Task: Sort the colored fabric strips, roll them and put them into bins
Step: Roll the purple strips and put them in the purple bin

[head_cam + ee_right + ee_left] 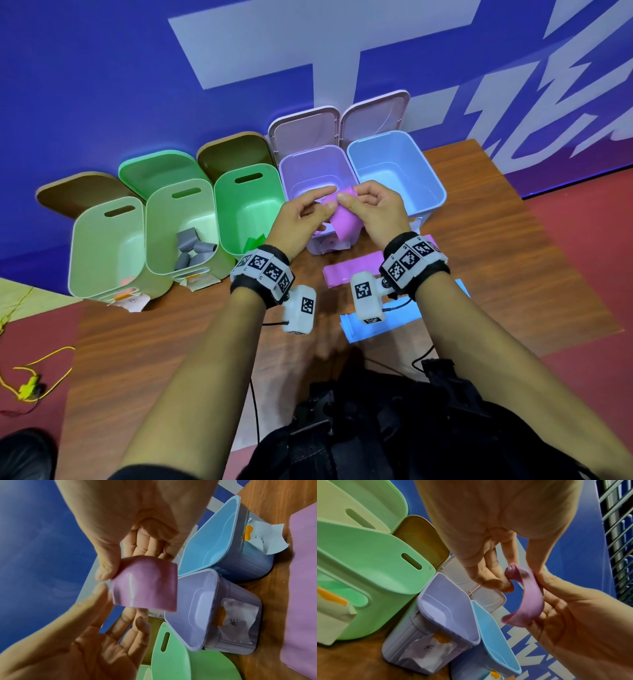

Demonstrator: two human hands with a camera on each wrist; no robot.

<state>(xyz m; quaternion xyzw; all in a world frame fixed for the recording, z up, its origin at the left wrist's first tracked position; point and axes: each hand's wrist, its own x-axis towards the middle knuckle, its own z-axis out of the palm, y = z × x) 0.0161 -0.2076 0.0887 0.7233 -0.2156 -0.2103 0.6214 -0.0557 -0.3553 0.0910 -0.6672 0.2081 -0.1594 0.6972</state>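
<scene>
Strip (344, 219) of purple fabric hangs between both hands above the front rim of the purple bin (310, 164), part rolled: in the left wrist view a tight coil sits at its upper end and the loose tail curves down and away. The roll's axis runs roughly from hand to hand, so winding on looks like a matter of turning the coil toward the tail. The left hand (301, 216) pinches the coil end with thumb and fingertips, the other fingers loose; the right hand (373, 209) curls thumb and forefinger over the top of the band, the tail draping below its palm. Both hands are on it, and the purple bin lies straight ahead and just below, nearer than the blue bin (397, 164) to the right. A second purple strip (342, 274) lies flat on the table (171, 325) under the right wrist, with a blue strip (370, 329) nearer the body. To the left stand three green bins (113, 240), the middle one holding grey rolls (191, 250); all lids stand open against a blue wall (102, 85) with pale lettering. A yellow cable (34, 370) trails on the red floor at left.
</scene>
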